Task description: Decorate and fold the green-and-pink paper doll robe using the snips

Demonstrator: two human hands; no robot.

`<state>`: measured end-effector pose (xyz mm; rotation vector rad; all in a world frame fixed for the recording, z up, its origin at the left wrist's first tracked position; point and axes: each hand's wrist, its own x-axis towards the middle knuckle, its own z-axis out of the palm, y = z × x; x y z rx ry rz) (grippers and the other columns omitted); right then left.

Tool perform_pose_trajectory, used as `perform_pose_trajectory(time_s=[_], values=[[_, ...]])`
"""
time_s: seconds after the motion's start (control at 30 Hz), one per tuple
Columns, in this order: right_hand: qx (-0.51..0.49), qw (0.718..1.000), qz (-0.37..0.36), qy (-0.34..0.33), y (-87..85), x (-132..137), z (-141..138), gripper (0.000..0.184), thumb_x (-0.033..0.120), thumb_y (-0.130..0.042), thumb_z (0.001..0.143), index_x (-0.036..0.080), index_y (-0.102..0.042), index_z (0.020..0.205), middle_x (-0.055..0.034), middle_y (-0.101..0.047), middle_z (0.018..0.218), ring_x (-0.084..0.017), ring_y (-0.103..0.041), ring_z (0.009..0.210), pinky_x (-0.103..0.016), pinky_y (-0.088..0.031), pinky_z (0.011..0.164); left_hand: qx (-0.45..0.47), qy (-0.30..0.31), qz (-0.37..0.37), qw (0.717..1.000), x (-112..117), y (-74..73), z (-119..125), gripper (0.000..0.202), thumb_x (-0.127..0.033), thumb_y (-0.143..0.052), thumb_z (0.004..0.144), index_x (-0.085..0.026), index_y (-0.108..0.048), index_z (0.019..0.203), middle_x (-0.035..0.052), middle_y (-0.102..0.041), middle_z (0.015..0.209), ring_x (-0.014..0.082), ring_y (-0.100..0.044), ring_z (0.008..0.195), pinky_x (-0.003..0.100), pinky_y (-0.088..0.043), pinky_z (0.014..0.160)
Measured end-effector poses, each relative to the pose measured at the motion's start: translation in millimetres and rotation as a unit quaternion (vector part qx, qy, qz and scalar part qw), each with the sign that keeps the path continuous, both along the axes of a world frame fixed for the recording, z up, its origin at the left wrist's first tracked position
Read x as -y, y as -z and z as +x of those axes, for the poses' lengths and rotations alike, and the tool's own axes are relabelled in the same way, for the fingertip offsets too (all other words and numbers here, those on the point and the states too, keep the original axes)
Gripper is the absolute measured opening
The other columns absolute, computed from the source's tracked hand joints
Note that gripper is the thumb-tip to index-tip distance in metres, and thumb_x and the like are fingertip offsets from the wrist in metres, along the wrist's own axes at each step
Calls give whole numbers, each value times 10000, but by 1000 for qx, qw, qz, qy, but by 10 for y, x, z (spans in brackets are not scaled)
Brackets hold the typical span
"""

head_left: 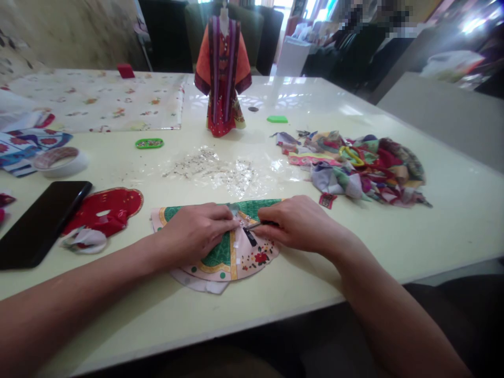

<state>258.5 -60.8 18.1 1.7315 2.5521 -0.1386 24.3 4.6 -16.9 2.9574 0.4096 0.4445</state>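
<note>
My left hand (pixel 196 233) presses its fingers down on the cloth, though I cannot tell whether they pinch it; my right hand (pixel 301 223) has its fingers closed on a slim metal tool (pixel 258 225); right under both sets of fingertips lies a green-and-pink fabric garment piece (pixel 220 253), light and soft, likely to slide on the glossy table (pixel 433 236), best held by its flat green panel; well left of my fingers, a white bowl (pixel 74 169) seems to hold patterned cloth; ahead of them, a green tray (pixel 149 143) seems to hold tiny beads.

wall: mottled beige (pixel 66 31) | seating: dark armchairs (pixel 169 37) | window: bright daylight (pixel 283 4) | right: grey table (pixel 441 115)
</note>
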Motion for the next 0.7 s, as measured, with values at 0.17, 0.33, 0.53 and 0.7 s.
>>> perform_pose_trajectory(time_s=[0.17, 0.33, 0.53, 0.7], values=[[-4, 1000, -3, 2, 5, -1, 1, 350, 467, -492, 902, 200, -565, 688, 19, -569, 588, -92, -342, 518, -296, -125, 534, 23, 29, 23, 999, -24, 26, -12, 306, -170, -439, 952, -228, -630, 1184, 54, -668, 1024, 172, -609, 842, 299, -514, 711], [-5, 1000, -7, 6, -3, -3, -6, 332, 442, -497, 896, 197, -564, 682, 14, -577, 589, -89, -340, 515, -295, -125, 535, -36, 58, 100, 993, -18, 11, 8, 289, -220, -432, 965, -183, -611, 1190, 82, -648, 981, 197, -585, 817, 321, -499, 707], [-4, 1000, -7, 9, -13, -6, -15, 319, 432, -499, 895, 197, -584, 698, 6, -583, 597, -90, -353, 514, -297, -124, 533, -41, 55, 91, 993, -26, 23, 20, 306, -216, -401, 970, -195, -598, 1203, 76, -638, 1018, 203, -555, 791, 330, -478, 681], [-7, 1000, -4, 10, -10, 2, -16, 311, 422, -499, 890, 199, -576, 687, 13, -586, 593, -92, -349, 510, -294, -120, 531, -40, 63, 75, 994, -39, 19, 16, 304, -201, -404, 968, -185, -588, 1209, 75, -635, 1019, 202, -562, 819, 329, -485, 710]])
